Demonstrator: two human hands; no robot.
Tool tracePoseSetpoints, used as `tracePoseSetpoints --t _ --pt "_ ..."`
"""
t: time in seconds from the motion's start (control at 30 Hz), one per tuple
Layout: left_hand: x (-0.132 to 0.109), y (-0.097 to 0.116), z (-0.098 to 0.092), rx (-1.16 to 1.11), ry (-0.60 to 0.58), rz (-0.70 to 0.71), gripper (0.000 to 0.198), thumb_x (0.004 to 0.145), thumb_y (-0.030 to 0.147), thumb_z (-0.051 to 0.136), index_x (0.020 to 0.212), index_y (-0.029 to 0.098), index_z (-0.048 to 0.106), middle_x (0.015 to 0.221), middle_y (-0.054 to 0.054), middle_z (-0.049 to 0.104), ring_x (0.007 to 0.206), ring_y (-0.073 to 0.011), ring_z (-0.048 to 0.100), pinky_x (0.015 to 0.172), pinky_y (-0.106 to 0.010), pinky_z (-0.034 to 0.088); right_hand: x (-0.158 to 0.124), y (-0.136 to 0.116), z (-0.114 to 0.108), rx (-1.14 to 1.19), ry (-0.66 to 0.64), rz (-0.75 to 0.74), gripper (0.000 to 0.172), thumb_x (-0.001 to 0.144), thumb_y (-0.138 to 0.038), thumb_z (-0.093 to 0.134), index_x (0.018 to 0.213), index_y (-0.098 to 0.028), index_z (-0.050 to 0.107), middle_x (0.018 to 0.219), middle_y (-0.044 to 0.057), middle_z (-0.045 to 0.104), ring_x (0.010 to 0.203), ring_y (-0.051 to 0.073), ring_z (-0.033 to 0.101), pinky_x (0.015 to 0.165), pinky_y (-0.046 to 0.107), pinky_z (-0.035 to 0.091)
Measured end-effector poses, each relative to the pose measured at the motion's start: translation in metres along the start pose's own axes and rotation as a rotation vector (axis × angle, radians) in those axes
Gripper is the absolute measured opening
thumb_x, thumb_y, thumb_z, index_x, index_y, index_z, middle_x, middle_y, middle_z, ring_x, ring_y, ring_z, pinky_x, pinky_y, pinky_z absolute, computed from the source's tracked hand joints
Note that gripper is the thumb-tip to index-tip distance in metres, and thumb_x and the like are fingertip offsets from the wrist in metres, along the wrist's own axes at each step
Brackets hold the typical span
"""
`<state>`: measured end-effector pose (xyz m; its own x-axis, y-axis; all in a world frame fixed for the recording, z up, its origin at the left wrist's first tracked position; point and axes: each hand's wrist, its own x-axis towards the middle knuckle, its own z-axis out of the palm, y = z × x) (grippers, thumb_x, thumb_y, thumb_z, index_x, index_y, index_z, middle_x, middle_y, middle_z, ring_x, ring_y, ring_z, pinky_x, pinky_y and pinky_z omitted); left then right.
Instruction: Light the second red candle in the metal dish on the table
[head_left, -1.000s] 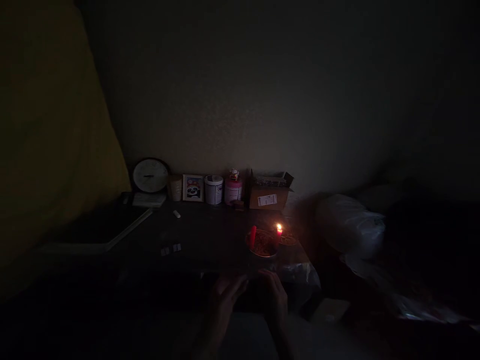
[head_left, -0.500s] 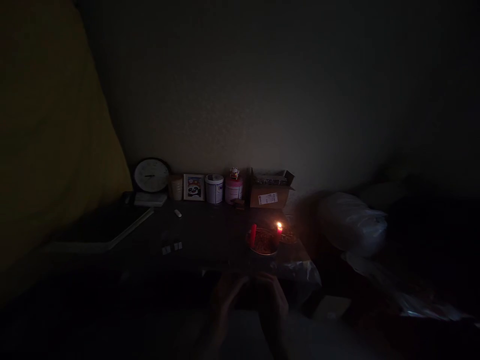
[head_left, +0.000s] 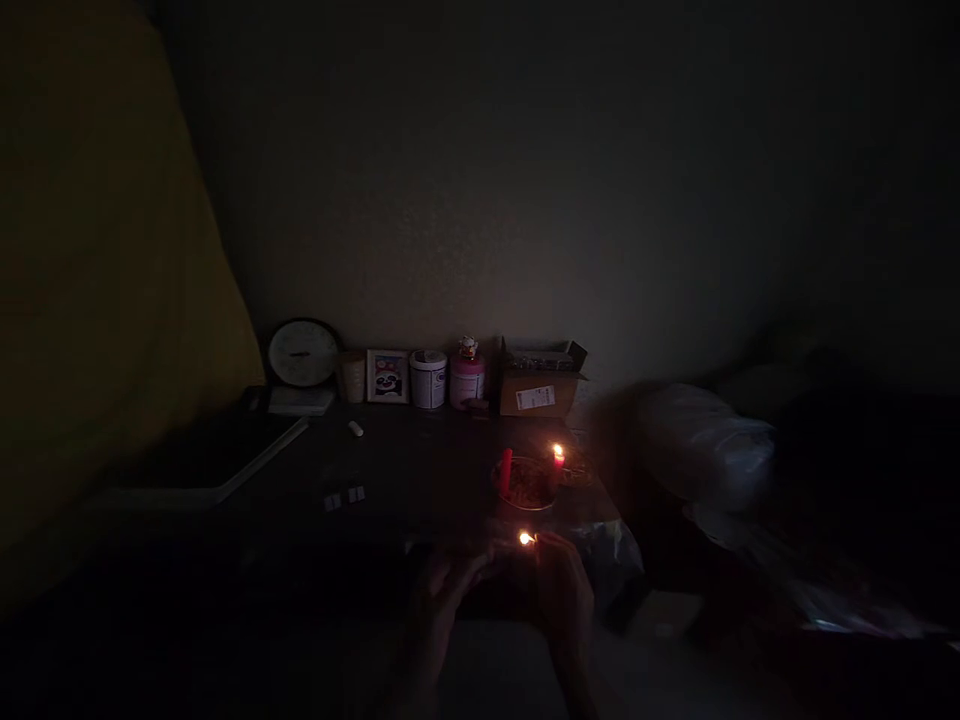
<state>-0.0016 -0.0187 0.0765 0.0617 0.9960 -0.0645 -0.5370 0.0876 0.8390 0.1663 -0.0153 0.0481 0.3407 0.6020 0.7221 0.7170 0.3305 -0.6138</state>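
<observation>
A burning match glows at the fingertips of my right hand, which is closed on its stick. Left of it, my left hand has curled fingers; whatever they hold is lost in the dark. Both hands are at the table's near edge, just in front of a round dish with dark loose filling. An unlit red candle stands upright at the dish's left side. At its right side a shorter red candle burns.
Along the wall stand a round clock, a panda picture frame, a white tub, a pink tub and an open cardboard box. Small pale pieces lie on the table's left. Plastic wrapping bulges at right.
A match flame has appeared between my hands. My right hand has moved right and slightly up, away from my left hand. The candles and dish have stayed put.
</observation>
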Motion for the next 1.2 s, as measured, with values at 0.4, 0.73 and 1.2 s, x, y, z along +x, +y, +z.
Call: tracePoseSetpoints --t 0.4,0.73,1.2 --pt "0.034 -0.022 -0.071 -0.141 0.177 -0.115 0.038 0.054 0.023 0.082 0.084 0.018 0.06 0.081 -0.007 0.076 0.065 -0.0167 0.068 0.061 -0.027 0.051 0.035 -0.018 -0.015 0.017 0.239 0.092 0.029 0.083 -0.042 0.054 0.081 -0.018 0.069 0.09 0.007 0.065 0.075 0.018 0.062 0.061 0.028 0.049" --pt "0.034 -0.025 -0.076 -0.191 0.185 -0.212 0.032 0.055 0.02 0.079 0.081 0.018 0.061 0.079 -0.005 0.076 0.057 -0.015 0.066 0.055 -0.026 0.049 0.041 -0.008 -0.013 -0.035 0.209 0.019 0.034 0.088 -0.044 0.046 0.083 -0.019 0.069 0.085 0.007 0.065 0.083 0.021 0.06 0.074 0.034 0.048" --pt "0.022 -0.023 -0.068 -0.166 0.277 -0.141 0.025 0.055 0.025 0.077 0.078 0.02 0.068 0.081 -0.006 0.075 0.077 -0.0223 0.068 0.067 -0.031 0.049 0.045 -0.012 -0.009 -0.024 0.195 0.037 0.022 0.085 -0.038 0.053 0.086 -0.022 0.069 0.089 0.005 0.063 0.08 0.018 0.058 0.068 0.029 0.045"
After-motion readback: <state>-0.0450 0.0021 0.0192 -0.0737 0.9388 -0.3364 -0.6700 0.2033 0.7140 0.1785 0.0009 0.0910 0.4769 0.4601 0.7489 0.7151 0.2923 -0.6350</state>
